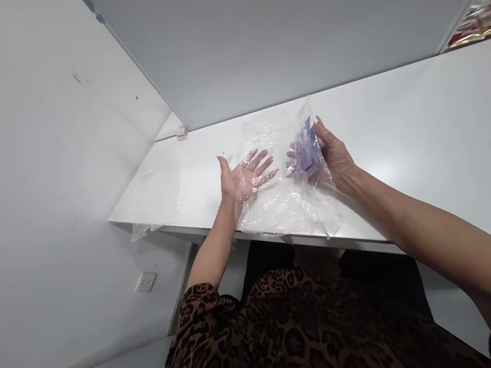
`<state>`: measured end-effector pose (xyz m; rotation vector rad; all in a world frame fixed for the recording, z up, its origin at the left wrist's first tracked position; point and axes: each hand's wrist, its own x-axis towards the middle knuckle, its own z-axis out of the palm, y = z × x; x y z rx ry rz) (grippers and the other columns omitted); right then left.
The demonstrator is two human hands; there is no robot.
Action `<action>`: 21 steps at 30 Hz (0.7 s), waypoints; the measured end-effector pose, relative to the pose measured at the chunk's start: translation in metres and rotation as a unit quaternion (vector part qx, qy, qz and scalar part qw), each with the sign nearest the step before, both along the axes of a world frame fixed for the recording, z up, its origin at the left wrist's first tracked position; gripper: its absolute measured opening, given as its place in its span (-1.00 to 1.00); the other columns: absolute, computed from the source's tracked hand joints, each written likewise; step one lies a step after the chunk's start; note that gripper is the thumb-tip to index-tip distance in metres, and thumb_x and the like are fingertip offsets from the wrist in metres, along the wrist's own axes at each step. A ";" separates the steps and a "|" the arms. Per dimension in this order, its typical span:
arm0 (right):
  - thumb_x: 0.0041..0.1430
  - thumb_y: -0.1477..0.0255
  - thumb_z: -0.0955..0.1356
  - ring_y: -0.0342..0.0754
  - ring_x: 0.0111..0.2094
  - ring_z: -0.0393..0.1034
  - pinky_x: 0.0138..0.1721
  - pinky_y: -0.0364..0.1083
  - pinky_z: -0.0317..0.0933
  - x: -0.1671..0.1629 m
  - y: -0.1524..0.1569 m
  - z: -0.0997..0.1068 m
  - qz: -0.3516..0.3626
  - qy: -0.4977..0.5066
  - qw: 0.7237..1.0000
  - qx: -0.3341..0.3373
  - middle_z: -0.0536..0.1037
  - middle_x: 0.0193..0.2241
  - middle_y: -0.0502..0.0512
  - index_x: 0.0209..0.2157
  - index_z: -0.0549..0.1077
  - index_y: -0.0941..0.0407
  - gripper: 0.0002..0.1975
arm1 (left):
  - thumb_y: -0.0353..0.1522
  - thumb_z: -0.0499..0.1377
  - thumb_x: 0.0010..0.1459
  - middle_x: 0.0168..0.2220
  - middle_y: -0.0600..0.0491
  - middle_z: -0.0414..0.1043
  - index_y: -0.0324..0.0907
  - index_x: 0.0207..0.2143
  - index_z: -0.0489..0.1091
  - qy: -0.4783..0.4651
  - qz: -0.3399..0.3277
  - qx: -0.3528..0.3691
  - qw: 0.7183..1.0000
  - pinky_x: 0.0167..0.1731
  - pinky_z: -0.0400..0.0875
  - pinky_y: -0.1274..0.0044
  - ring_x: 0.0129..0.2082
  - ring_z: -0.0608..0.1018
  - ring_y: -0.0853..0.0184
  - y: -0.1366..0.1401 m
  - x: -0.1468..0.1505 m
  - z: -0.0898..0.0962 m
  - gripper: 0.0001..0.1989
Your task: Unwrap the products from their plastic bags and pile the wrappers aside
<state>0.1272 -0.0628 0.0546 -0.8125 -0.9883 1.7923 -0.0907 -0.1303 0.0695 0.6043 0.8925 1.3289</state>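
Table [421, 126] under the film [284, 209], which is clear & crinkled. L hand [243, 184] at film's L side: fingers spread, palm up, gripping nothing, prob. under a layer. R hand [335, 158] at film's R side, grasping purple pack [308, 151] there w/ film over it. Pack's long axis approx. near-to-far, tilted; can't tell which end's front. Step looks like handling pack w/ film; next move calls for steady R hold.

Soft glare on the white tabletop [406, 146]

A white table [419, 139] bears plastic [281, 206], perhaps a packet [182, 133].
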 end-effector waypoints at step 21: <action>0.09 -0.26 0.48 0.34 0.15 0.51 0.07 0.38 0.55 -0.002 0.007 -0.002 0.044 0.101 0.994 -0.008 0.62 -0.02 0.22 0.22 0.43 -0.09 -0.19 | -0.34 0.23 0.35 -0.12 -0.05 0.69 -0.16 -0.45 0.41 0.089 0.037 -0.019 0.995 0.06 0.65 0.34 -0.02 0.73 0.21 0.019 0.023 0.065 -0.75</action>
